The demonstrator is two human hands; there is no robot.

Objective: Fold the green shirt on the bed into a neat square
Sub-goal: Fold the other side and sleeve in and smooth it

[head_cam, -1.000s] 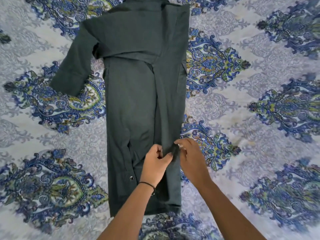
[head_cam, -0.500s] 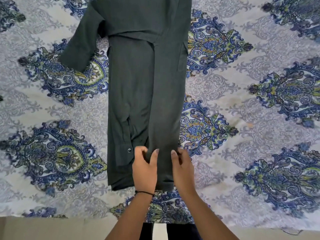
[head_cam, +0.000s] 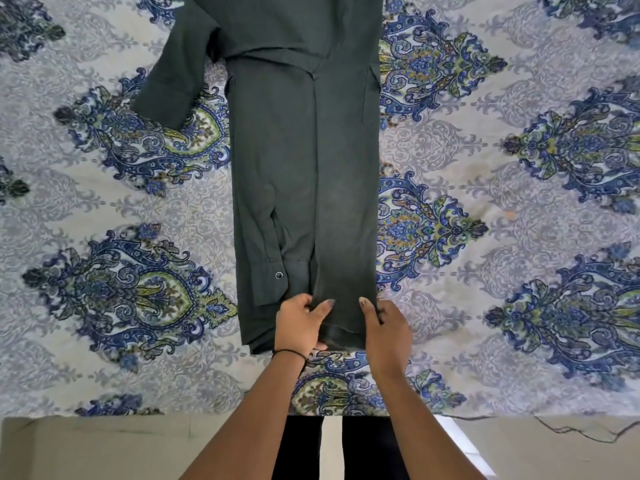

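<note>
The dark green shirt (head_cam: 298,161) lies lengthwise on the bed as a long narrow strip, its right side folded in over the middle. One sleeve (head_cam: 173,74) sticks out to the upper left. A cuff with a snap button (head_cam: 278,275) lies on the strip's lower left. My left hand (head_cam: 300,323) pinches the folded panel near the hem, thumb on top. My right hand (head_cam: 386,327) grips the hem's right edge. Both hands sit at the shirt's near end.
The bedsheet (head_cam: 485,188) is white-grey with blue and green paisley medallions. Its near edge (head_cam: 138,415) runs across the bottom, with beige floor (head_cam: 104,448) below. My dark trouser legs (head_cam: 346,445) stand against the bed's edge.
Both hands slid down the folded panel toward the hem and now hold its near end. The view tilted down, so the bed's edge and floor appear.
</note>
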